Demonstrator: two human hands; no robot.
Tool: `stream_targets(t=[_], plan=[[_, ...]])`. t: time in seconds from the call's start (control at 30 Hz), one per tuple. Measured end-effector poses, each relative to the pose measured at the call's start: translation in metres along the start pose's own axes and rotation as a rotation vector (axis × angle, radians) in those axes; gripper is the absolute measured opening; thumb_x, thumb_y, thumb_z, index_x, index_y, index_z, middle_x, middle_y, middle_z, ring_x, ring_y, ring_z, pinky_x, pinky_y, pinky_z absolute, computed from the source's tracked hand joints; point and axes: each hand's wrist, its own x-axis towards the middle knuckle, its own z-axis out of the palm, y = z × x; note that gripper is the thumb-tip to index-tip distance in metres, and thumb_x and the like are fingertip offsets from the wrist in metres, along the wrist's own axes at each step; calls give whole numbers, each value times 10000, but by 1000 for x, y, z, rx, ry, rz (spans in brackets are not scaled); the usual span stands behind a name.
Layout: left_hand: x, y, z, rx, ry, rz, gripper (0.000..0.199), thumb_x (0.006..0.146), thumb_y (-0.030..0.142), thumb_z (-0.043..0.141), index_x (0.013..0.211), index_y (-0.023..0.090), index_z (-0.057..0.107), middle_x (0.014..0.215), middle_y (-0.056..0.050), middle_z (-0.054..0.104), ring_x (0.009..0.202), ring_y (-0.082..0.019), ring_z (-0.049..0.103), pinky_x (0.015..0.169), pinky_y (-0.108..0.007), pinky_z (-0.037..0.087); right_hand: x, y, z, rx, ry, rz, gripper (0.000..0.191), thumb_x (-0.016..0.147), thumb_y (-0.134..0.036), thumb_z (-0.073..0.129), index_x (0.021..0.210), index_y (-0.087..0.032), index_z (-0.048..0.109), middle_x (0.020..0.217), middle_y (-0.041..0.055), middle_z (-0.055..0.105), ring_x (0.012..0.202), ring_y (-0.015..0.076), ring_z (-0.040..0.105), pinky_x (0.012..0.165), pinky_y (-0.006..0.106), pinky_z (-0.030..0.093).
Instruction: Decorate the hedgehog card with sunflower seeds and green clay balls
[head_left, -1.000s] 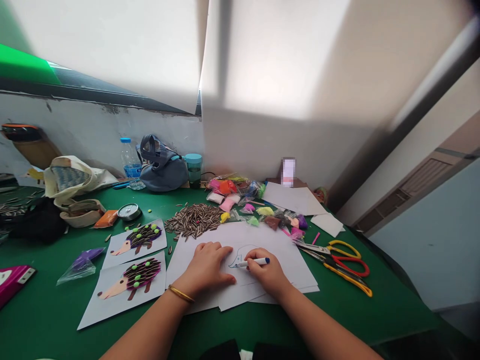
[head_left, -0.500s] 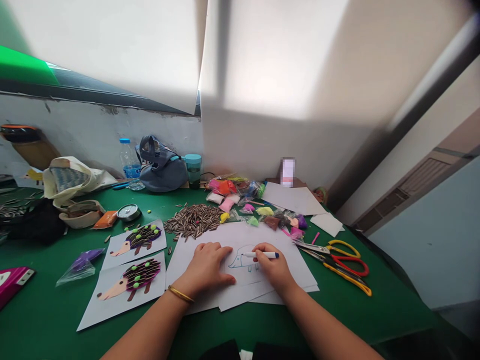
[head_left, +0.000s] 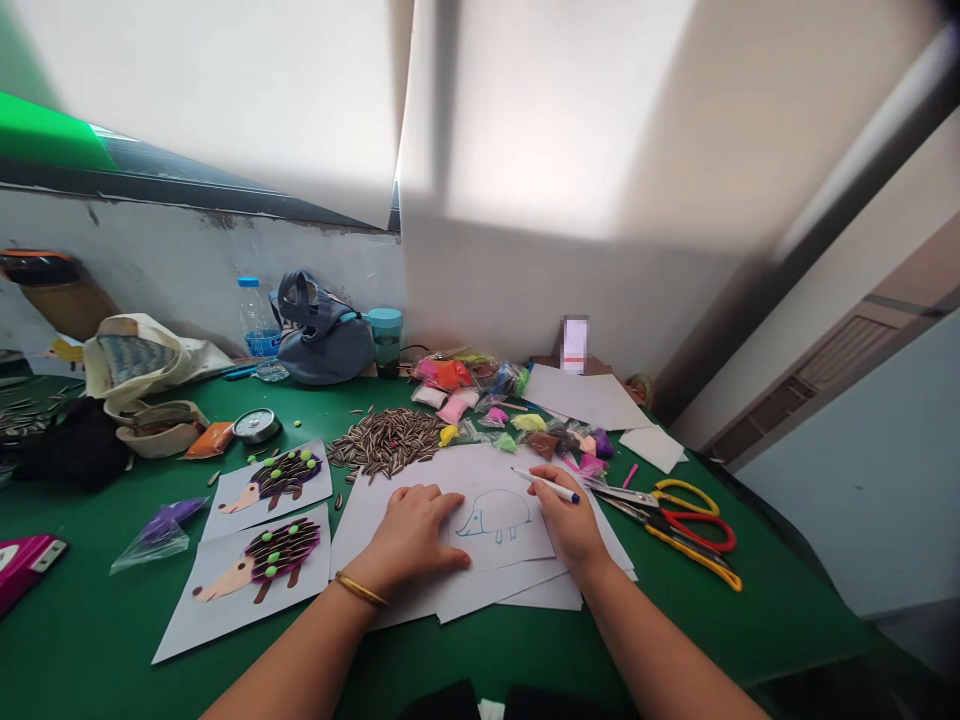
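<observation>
A white sheet of paper (head_left: pixel 517 568) carries a hedgehog outline (head_left: pixel 501 512) in blue-green line, with snout, eye, legs and a rounded back. My left hand (head_left: pixel 420 527) lies flat on the paper's left side, fingers spread, thumb beside the snout. Between the fingers of my right hand (head_left: pixel 566 515) is a white marker (head_left: pixel 551 484) with a dark blue end. Its tip points left, over the paper above the hedgehog's back; whether it touches I cannot tell. More white sheets lie beneath.
Left lie two finished hedgehog pictures (head_left: pixel 256 560). Behind the paper is a heap of striped sunflower seeds (head_left: pixel 390 440), beside bags of coloured clay (head_left: pixel 454 380). Scissors (head_left: pixel 686 520) lie on the right. A blue bag (head_left: pixel 322 340) and a bottle (head_left: pixel 259 330) stand by the wall.
My right hand has moved right with the marker, away from the drawn snout, uncovering the hedgehog's back and legs. My left hand has stayed in place.
</observation>
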Motion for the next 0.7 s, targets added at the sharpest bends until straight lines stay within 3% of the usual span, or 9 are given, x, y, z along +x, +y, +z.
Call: stream_targets(t=[0.17,0.27,0.37,0.5,0.7], plan=[[0,-1,0,3,-1,6,798,590,649,760,1283,296,581,1119,-68,629,1094,-313,540,1000,-444,311,-1,-4,-1,-54,-17,-17,333,826,-482,575,889,-171,676,719,40,649,737,209,601,697,312,449],[1,-1,0,1,-5,3,799,586,652,760,1282,302,580,1120,-66,630,1095,-313,539,999,-444,310,-4,-12,4,-101,-51,-14,352,828,-486,580,953,-169,673,747,53,679,755,221,628,704,318,470],[1,0,1,8,1,3,793,585,646,765,1276,302,584,1120,-66,630,1093,-312,540,999,-446,309,-8,-19,16,-117,-130,-22,341,830,-462,576,981,-172,673,784,59,704,749,221,647,683,313,486],[1,-1,3,12,34,17,794,579,643,777,1265,290,591,1093,-66,633,1068,-299,549,987,-447,319,-11,-23,30,-248,-273,-134,197,815,-359,584,849,-196,690,804,33,701,762,203,635,680,289,470],[1,-2,4,13,21,10,801,577,647,775,1271,294,586,1108,-62,631,1086,-307,546,993,-450,317,-12,-20,31,-334,-261,-147,159,818,-310,545,778,-205,658,740,6,663,719,187,610,655,277,450]])
